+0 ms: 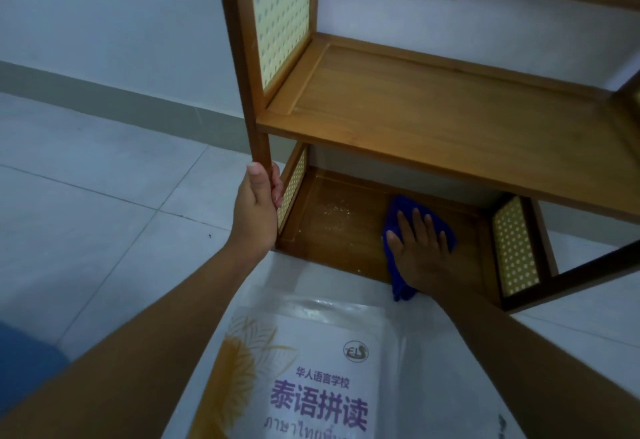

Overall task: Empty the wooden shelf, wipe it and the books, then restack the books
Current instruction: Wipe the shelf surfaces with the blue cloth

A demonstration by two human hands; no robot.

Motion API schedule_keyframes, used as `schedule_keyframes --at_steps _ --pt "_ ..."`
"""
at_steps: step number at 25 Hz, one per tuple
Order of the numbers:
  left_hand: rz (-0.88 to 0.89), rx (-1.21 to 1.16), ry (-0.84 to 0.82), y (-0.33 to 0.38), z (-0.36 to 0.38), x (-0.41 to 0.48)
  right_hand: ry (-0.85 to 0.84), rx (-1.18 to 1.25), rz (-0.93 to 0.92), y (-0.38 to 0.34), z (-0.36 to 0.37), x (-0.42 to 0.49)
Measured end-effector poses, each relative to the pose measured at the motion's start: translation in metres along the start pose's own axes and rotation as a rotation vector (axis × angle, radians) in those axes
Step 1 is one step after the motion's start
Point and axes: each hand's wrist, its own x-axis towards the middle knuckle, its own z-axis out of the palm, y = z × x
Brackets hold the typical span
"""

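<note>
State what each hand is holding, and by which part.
The left hand grips the wooden shelf by its front left post. The right hand grips nothing; flat, it presses the blue cloth onto the bottom board.

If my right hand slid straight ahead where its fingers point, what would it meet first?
Likely the bottom shelf's back edge: the right hand, flat on the blue cloth, points toward it. Depth is unclear.
</note>
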Motion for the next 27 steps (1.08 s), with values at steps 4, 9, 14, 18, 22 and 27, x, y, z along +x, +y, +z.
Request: schedule_keyframes --at_steps 4,9,14,18,22,27 --pt "-0.019 0.010 0.021 0.002 0.003 -0.002 -0.023 0.027 0.095 -0.020 0.004 -0.007" --pt "-0.022 -0.008 0.021 0.002 0.002 0.000 -0.262 0.027 -0.118 -0.081 0.001 0.004" --pt "0.002 0.023 0.004 0.001 0.000 0.000 -0.368 -0.035 -0.331 -0.098 -0.001 0.005" --pt "-0.016 0.034 -0.019 0.002 -0.002 0.001 -0.302 -0.121 -0.414 -0.047 0.001 -0.012" --pt "-0.018 0.057 -0.023 0.003 -0.003 0.000 -0.299 -0.123 -0.191 -0.017 -0.004 -0.017" --pt "-0.021 0.050 -0.036 0.004 -0.003 0.001 -0.253 0.088 0.006 -0.064 -0.005 0.007"
